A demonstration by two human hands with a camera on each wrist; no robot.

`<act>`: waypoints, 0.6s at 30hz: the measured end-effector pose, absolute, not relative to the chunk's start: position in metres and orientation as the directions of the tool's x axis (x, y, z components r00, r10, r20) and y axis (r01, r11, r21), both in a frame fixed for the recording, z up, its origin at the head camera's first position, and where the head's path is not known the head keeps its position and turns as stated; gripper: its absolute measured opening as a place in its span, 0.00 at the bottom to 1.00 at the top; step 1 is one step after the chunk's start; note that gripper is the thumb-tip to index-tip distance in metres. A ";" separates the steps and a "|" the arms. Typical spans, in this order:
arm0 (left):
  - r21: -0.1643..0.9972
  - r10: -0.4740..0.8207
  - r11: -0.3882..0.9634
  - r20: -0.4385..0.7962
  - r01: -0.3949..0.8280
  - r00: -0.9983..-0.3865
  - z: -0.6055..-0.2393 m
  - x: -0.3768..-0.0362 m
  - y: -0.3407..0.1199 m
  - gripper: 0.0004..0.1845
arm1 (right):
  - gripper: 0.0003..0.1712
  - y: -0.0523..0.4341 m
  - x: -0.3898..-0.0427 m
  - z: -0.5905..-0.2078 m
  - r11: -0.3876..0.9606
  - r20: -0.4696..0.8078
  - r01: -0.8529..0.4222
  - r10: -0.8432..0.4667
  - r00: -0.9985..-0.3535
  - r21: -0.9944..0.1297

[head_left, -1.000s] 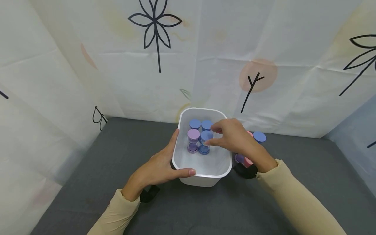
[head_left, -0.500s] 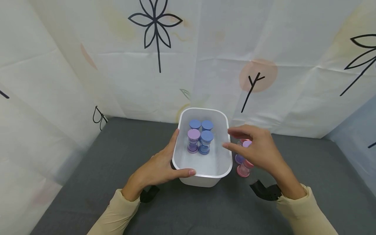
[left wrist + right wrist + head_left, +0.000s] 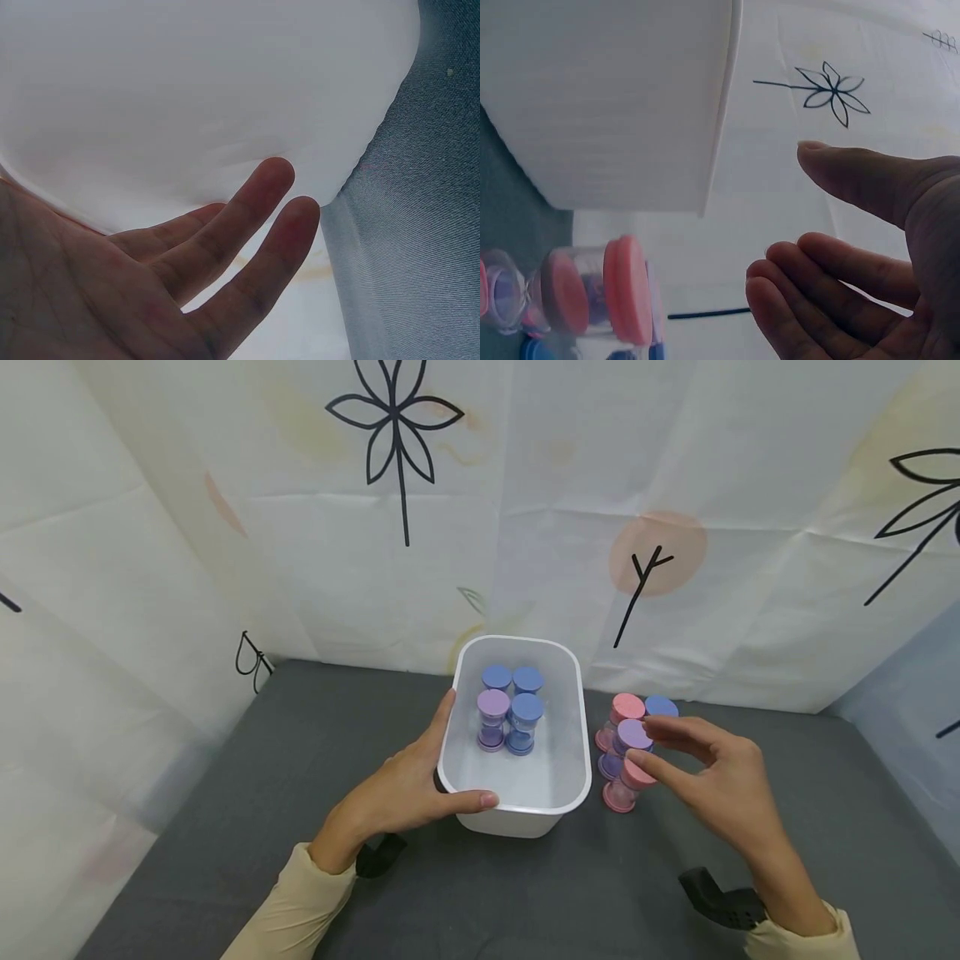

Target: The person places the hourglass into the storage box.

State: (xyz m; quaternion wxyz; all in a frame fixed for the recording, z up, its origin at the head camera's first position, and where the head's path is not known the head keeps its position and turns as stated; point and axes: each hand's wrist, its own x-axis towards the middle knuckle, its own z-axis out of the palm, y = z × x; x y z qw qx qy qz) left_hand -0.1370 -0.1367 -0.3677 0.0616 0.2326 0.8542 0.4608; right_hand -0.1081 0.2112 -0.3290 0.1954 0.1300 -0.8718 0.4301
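With the white bin [image 3: 510, 825] as landmark, the right hand [image 3: 720, 777] is poised to the right of it, thumb and fingers parted and holding nothing, close by a cluster of sand timers on the table [image 3: 600, 893]. In that cluster the near pink timer [image 3: 622, 792] and the purple timer [image 3: 632, 733] are nearest the fingers, with the far pink timer [image 3: 627, 708] and the far blue timer [image 3: 662, 707] behind; whether a fingertip touches any cap, I cannot tell. The left hand [image 3: 397, 793] lies along the bin's left side, fingers straight against the outer wall and thumb over the near rim, which should keep the bin steady. Inside the bin stand a lilac timer [image 3: 492, 703] and a front blue timer [image 3: 527, 708], with two back blue timers [image 3: 497, 677] behind them. The step in hand looks like reaching for a timer; a light pinch on one cap, clear of its neighbours, and a straight lift would suit, since the crowded timers could topple. Around the bin the table appears covered in dark grey cloth, and beyond the bin hangs a pale, creased curtain [image 3: 540, 577] bearing a black line flower [image 3: 394, 412].
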 end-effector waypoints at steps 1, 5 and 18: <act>0.816 0.454 0.468 0.107 0.339 -0.885 -0.368 -0.137 -0.137 0.69 | 0.25 0.213 -0.108 -0.330 0.605 0.454 -0.389 -0.052 -0.890 -0.695; 0.816 0.448 0.473 0.101 0.331 -0.888 -0.367 -0.136 -0.138 0.69 | 0.24 0.218 -0.108 -0.332 0.628 0.454 -0.377 -0.042 -0.890 -0.681; 0.818 0.453 0.467 0.107 0.337 -0.885 -0.366 -0.137 -0.137 0.68 | 0.26 0.235 -0.106 -0.332 0.741 0.325 -0.235 -0.024 -0.946 -0.629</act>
